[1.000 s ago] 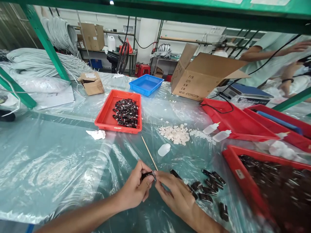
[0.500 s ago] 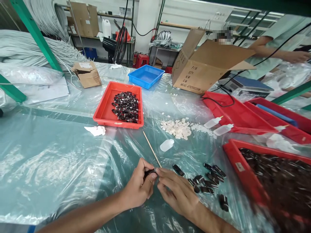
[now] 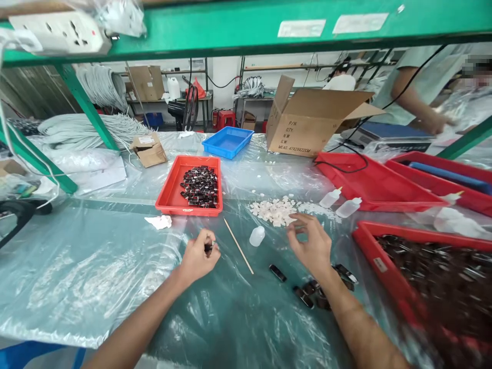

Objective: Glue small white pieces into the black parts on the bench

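Observation:
My left hand [image 3: 200, 256] is closed around a small glossy black piece [image 3: 208, 248], mostly hidden by the fingers. At the right edge of a pile of small white flat pieces [image 3: 271, 211], my right hand [image 3: 312, 245] reaches in with bent fingers. Its thumb and forefinger are apart, and no held piece shows between them. A thin wooden stick [image 3: 239, 246] and a small translucent bottle [image 3: 257, 236] lie between the hands. One glossy black piece [image 3: 277, 273] rests alone on the plastic sheet; several more [image 3: 303, 296] lie partly behind my right forearm.
A red tray [image 3: 169, 190] of black pieces stands ahead, with a blue tray [image 3: 230, 143] behind it. On the right are a large red bin [image 3: 369, 241] of dark pieces, dropper bottles [image 3: 349, 207] and an open carton [image 3: 300, 128]. A green beam [image 3: 230, 31] crosses above.
My hands have parted: the left moved left with the black piece, the right moved up and right to the white pile. The view has tilted up, bringing the green beam and power strip into sight.

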A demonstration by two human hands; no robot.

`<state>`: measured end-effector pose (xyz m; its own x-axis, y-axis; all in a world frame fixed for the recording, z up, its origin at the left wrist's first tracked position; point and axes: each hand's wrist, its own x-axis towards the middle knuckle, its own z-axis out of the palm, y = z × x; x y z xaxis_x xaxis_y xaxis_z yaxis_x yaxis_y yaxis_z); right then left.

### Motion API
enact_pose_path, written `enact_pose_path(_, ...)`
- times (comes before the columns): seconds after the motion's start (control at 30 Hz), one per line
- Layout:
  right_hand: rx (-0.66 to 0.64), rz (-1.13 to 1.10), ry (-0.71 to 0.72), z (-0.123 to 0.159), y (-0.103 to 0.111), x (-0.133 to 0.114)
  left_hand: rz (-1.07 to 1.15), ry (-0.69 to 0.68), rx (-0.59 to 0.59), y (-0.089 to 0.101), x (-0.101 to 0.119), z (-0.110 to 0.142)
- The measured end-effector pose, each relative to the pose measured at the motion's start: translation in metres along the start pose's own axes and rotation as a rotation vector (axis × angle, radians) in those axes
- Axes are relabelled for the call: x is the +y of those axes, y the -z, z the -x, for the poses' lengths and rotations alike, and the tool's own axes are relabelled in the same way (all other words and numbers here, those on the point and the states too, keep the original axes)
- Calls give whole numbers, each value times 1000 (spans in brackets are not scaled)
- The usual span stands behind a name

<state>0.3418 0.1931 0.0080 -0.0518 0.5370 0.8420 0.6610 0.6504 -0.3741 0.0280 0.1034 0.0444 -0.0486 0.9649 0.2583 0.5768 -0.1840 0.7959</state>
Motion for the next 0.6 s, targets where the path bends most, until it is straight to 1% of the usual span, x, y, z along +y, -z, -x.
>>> enact_pose_path(0.07,15,15,-59,-1,0,13,-137,-59,21,6,-1,-22)
enact_pose_path(0.17,6,32,-151,-1,2,27,-316,-126,74,22,4,-71)
enact_pose_path(0.23,-29,40,-207,-3,4,33,-407,-181,103,32,11,-103)
enact_pose_path(0.3,-94,44,-257,-6,6,38,-470,-242,119,37,19,-123)
enact_pose_path(0.33,-138,44,-279,-9,7,40,-493,-274,119,37,22,-126)
enact_pose_path(0.37,-195,41,-297,-12,9,41,-512,-306,110,36,25,-125)
enact_pose_path(0.43,-362,14,-312,-17,15,40,-538,-368,64,28,24,-111)
enact_pose_path(0.53,-721,-70,-297,-17,25,31,-558,-432,-54,14,11,-74)
enact_pose_path(0.6,-919,-99,-297,-12,30,19,-556,-446,-119,7,-1,-51)
